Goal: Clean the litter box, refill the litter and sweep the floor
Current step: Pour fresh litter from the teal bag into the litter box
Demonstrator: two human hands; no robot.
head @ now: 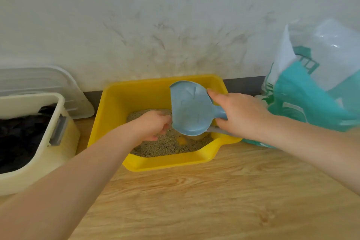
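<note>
A yellow litter box (136, 95) stands on the floor against the wall, with a thin layer of speckled sandy litter (171, 146) in its bottom. My right hand (239, 115) grips the handle of a light blue scoop (189, 109), which is tipped on its side above the litter with its back toward me. My left hand (152, 124) reaches down into the box beside the scoop's rim, its fingers curled downward over the litter; whether they hold anything is hidden. A grey flat piece (214, 129) pokes out below the scoop.
A cream bin (48, 154) lined with a black bag sits at the left, with a translucent lid (58, 84) leaning on the wall behind it. A white and teal litter bag (311, 84) stands at the right. The wooden floor (214, 200) spreads in front.
</note>
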